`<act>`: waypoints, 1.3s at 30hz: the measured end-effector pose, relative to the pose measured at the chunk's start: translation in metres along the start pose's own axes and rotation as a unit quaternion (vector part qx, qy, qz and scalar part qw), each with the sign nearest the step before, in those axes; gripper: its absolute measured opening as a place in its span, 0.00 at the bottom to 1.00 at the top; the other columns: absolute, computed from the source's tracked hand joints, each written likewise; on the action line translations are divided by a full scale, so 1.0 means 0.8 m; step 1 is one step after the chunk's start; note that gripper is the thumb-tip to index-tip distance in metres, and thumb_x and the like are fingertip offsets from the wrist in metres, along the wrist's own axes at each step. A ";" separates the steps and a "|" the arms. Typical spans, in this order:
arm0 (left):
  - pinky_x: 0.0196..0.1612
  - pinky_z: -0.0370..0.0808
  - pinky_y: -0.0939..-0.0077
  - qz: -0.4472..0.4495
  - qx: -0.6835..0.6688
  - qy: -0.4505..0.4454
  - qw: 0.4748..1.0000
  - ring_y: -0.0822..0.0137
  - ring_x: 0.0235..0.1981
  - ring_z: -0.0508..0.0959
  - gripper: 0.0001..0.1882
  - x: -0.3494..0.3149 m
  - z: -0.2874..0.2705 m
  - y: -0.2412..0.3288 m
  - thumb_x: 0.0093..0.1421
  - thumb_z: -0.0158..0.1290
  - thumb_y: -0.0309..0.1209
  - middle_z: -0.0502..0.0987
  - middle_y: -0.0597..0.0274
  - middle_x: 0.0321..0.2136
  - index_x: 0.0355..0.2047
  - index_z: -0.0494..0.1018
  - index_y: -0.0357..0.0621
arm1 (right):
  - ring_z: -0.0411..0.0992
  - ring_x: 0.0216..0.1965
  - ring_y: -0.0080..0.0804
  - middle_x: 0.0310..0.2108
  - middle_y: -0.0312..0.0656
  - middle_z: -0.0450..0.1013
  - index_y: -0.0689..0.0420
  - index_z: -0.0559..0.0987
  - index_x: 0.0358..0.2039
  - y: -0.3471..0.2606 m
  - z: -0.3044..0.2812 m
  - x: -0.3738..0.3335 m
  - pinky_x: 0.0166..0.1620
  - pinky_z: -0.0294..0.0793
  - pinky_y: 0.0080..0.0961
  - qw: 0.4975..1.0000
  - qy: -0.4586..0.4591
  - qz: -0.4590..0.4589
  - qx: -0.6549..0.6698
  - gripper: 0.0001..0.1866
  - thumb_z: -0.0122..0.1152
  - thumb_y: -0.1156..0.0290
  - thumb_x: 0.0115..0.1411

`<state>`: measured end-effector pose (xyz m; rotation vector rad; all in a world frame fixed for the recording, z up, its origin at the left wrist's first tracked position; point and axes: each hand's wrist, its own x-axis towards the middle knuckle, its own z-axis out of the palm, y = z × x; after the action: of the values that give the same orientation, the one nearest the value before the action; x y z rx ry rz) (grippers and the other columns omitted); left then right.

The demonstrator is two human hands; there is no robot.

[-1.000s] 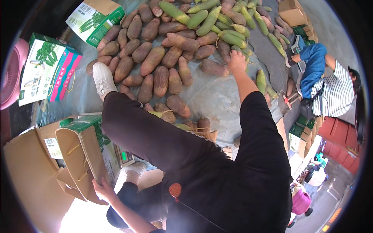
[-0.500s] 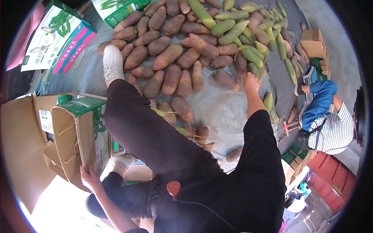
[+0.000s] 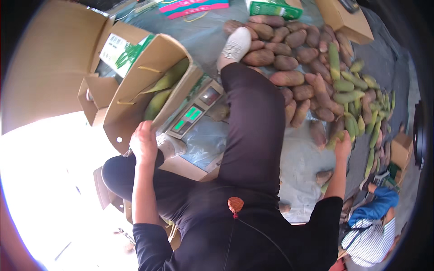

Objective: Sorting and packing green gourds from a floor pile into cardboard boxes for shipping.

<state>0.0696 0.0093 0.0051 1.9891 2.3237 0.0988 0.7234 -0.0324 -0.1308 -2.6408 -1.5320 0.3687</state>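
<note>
My left hand (image 3: 144, 142) is closed on the rim of an upright cardboard box (image 3: 135, 97), fingers over its near edge. Inside the box lie long green radishes (image 3: 158, 105); cord handles hang at its opening. The box stands beside a digital scale (image 3: 192, 113) with a lit green display; whether it rests on the scale's plate is hidden. Over on the right, my right hand (image 3: 343, 145) is closed around the end of a green radish (image 3: 332, 142) at the pile's near edge. Several reddish-brown root vegetables (image 3: 288, 78) lie beyond it.
More green radishes (image 3: 348, 97) spread along the pile's right side. A green-and-white carton (image 3: 273, 9) and a brown box (image 3: 346, 22) stand at the back. A person in a striped shirt (image 3: 370, 237) sits at lower right. My white shoe (image 3: 237, 45) touches the pile's left side.
The view has turned left, showing the radishes inside the box and the scale's display. My left hand still grips the box rim. My right hand remains at the radish by the pile's edge.
</note>
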 end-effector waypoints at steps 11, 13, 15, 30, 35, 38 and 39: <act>0.32 0.69 0.66 0.057 0.020 0.044 0.997 0.61 0.29 0.74 0.03 -0.012 0.008 -0.013 0.47 0.49 0.25 0.70 0.63 0.22 0.24 0.66 0.47 | 0.64 0.51 0.29 0.52 0.42 0.63 0.62 0.61 0.56 -0.279 -0.171 0.004 0.51 0.65 0.26 0.848 0.032 -0.214 0.484 0.24 0.51 0.75 0.60; 0.31 0.69 0.67 0.057 0.021 0.051 0.997 0.62 0.29 0.74 0.04 -0.014 0.009 -0.014 0.46 0.49 0.25 0.69 0.63 0.22 0.23 0.66 0.47 | 0.64 0.51 0.30 0.53 0.42 0.61 0.60 0.59 0.58 -0.349 -0.206 -0.011 0.48 0.69 0.30 0.807 0.036 -0.272 0.523 0.25 0.50 0.72 0.61; 0.30 0.69 0.68 0.065 0.024 0.056 0.996 0.63 0.28 0.74 0.05 -0.016 0.011 -0.016 0.44 0.49 0.24 0.69 0.64 0.22 0.23 0.65 0.47 | 0.64 0.51 0.31 0.52 0.43 0.62 0.60 0.59 0.57 -0.414 -0.228 -0.028 0.48 0.69 0.30 0.757 0.011 -0.312 0.574 0.25 0.50 0.74 0.60; 0.34 0.69 0.64 0.049 0.040 0.028 0.998 0.59 0.32 0.74 0.05 -0.015 0.014 -0.019 0.50 0.50 0.27 0.72 0.61 0.27 0.29 0.68 0.47 | 0.70 0.47 0.35 0.42 0.48 0.72 0.61 0.70 0.46 -0.677 -0.102 -0.117 0.47 0.71 0.27 0.716 -0.210 -0.486 0.456 0.19 0.59 0.71 0.53; 0.35 0.69 0.63 0.054 0.035 0.012 0.998 0.58 0.34 0.74 0.06 -0.009 0.009 -0.013 0.51 0.52 0.28 0.73 0.61 0.29 0.30 0.68 0.47 | 0.72 0.40 0.24 0.37 0.40 0.75 0.60 0.74 0.43 -0.592 -0.141 -0.045 0.44 0.72 0.21 0.795 -0.120 -0.427 0.414 0.13 0.56 0.73 0.57; 0.35 0.70 0.63 0.047 0.020 0.016 0.999 0.58 0.35 0.75 0.06 -0.011 0.003 -0.008 0.50 0.53 0.27 0.73 0.60 0.28 0.29 0.68 0.47 | 0.71 0.42 0.20 0.37 0.35 0.74 0.59 0.74 0.43 -0.513 -0.137 -0.006 0.46 0.70 0.19 0.845 -0.059 -0.339 0.411 0.13 0.55 0.71 0.58; 0.35 0.70 0.63 0.041 0.011 0.018 0.999 0.58 0.35 0.75 0.06 -0.012 0.000 -0.009 0.50 0.53 0.27 0.73 0.59 0.28 0.29 0.68 0.46 | 0.71 0.39 0.20 0.35 0.36 0.75 0.60 0.75 0.42 -0.481 -0.122 0.011 0.43 0.70 0.19 0.855 -0.042 -0.317 0.407 0.12 0.56 0.72 0.57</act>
<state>0.0641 -0.0011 0.0043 2.1098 2.2739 0.1160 0.4253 0.1744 0.0304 -1.4135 -1.6501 0.8394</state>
